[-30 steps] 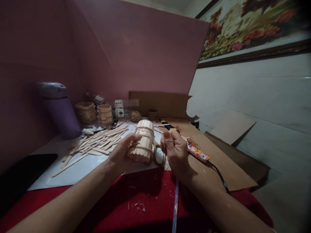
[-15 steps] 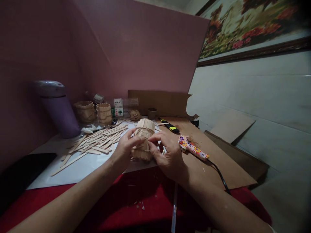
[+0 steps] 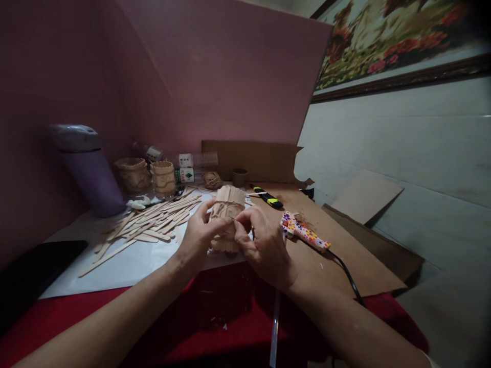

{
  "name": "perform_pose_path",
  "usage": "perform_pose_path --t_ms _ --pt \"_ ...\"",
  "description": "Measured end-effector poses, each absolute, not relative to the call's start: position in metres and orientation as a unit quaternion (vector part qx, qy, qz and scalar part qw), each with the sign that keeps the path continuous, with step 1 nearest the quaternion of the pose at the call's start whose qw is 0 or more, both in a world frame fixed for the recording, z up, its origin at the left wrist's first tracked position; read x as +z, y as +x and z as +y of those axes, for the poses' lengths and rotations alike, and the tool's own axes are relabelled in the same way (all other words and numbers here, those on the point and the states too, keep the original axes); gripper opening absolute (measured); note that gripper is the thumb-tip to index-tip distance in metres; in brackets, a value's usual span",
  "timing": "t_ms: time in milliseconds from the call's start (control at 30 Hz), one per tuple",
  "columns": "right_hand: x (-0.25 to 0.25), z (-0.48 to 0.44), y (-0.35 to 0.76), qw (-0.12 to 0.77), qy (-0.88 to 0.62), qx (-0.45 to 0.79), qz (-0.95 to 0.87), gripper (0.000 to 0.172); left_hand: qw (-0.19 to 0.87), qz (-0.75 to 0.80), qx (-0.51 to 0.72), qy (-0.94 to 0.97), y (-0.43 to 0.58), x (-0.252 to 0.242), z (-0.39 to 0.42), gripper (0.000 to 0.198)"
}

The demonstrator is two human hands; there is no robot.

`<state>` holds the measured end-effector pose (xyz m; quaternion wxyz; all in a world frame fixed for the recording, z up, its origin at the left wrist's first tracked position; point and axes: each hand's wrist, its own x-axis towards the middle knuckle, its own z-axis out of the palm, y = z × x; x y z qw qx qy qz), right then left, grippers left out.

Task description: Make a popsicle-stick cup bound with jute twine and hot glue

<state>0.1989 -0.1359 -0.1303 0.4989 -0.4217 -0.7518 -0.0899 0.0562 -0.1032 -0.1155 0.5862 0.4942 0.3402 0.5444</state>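
A small round holder of wooden craft sticks (image 3: pixel 228 197), with twine tied round it, is between my hands at the front of the table. My left hand (image 3: pixel 200 230) is closed round its left side, the thumb pressed across its front. On the other side my right hand (image 3: pixel 263 243) pinches thumb and forefinger at the holder's face, where the twine runs. The strand in that pinch is thin and mostly hidden by the fingertips.
Loose craft sticks (image 3: pixel 153 222) lie in a heap at left. Behind them stand two stick holders (image 3: pixel 163 179), a ball of twine (image 3: pixel 212 180) and a purple bottle (image 3: pixel 90 176). A flowered glue gun (image 3: pixel 307 235) and a yellow-black cutter (image 3: pixel 268 197) rest on cardboard (image 3: pixel 345 266) at right.
My left thumb has shifted slightly right and down across the holder's front. The right hand's pinch stays at nearly the same spot, and the view has moved a little.
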Motion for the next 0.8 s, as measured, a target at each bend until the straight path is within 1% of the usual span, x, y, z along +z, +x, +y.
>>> perform_pose_path --t_ms 67,133,200,267,400,500,633,800 --pt "-0.130 -0.136 0.199 0.506 -0.428 -0.088 -0.744 0.008 0.605 0.331 0.540 0.482 0.056 -0.114 -0.104 0.059" --pt "-0.131 -0.136 0.199 0.532 -0.426 -0.087 -0.727 0.006 0.614 0.322 0.540 0.476 0.056 -0.111 -0.105 0.053" --pt "-0.133 -0.135 0.200 0.575 -0.417 -0.077 -0.700 0.003 0.622 0.319 0.538 0.471 0.056 -0.109 -0.105 0.048" --pt "-0.134 -0.133 0.201 0.629 -0.407 -0.039 -0.662 0.003 0.637 0.321 0.530 0.459 0.054 -0.106 -0.106 0.044" --pt "-0.127 -0.129 0.202 0.744 -0.343 0.076 -0.568 0.013 0.685 0.319 0.509 0.411 0.051 -0.102 -0.104 0.038" --pt "-0.117 -0.126 0.204 0.798 -0.297 0.112 -0.513 0.022 0.717 0.317 0.497 0.373 0.047 -0.099 -0.101 0.033" --pt "-0.109 -0.119 0.213 0.822 -0.294 0.139 -0.468 0.036 0.721 0.320 0.503 0.353 0.042 -0.095 -0.098 0.030" --pt "-0.114 -0.110 0.221 0.782 -0.324 0.237 -0.477 0.049 0.717 0.316 0.503 0.365 0.039 -0.094 -0.097 0.031"
